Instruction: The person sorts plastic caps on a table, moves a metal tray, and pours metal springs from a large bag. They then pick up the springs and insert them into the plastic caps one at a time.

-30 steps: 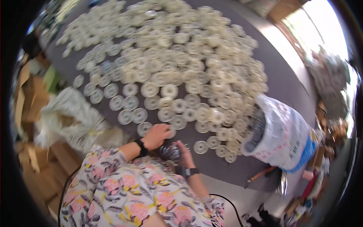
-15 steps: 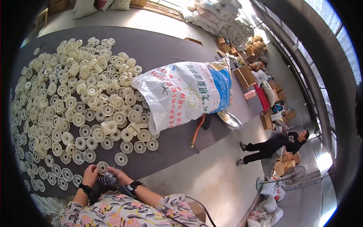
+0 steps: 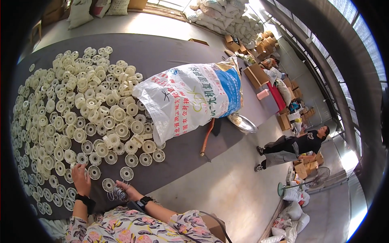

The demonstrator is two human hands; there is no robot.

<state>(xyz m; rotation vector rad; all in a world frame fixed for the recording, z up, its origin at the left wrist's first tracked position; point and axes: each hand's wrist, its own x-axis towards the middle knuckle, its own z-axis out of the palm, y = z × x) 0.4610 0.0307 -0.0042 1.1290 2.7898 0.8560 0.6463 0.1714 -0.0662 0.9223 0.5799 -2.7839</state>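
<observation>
Cream plastic wheel-shaped rims [image 3: 81, 133] lie in a broad, jumbled heap on the grey-covered table. My left hand [image 3: 82, 180] reaches over the near edge of that heap, fingers stretched forward onto the rims, touching one beside its fingertips. My right hand [image 3: 129, 191] is closed on a bunch of thin metal wire rings [image 3: 117, 194] close to my body. A single rim [image 3: 108, 184] rests on the table just beyond these wire rings. Dark bands circle both wrists.
A large white and blue woven sack [image 3: 190, 101] lies across the table, with a wooden-handled tool [image 3: 207, 137] and a metal bowl [image 3: 242, 123] beside it. A person [image 3: 291, 148] stands on the floor at right, near a fan [image 3: 318, 176]. Cardboard boxes [image 3: 256, 75] and stacked sacks [image 3: 227, 14] are farther back.
The rim held between both hands is now down on the table. My left hand has moved left and forward to the heap; my right hand keeps the wire rings. The view has shifted slightly.
</observation>
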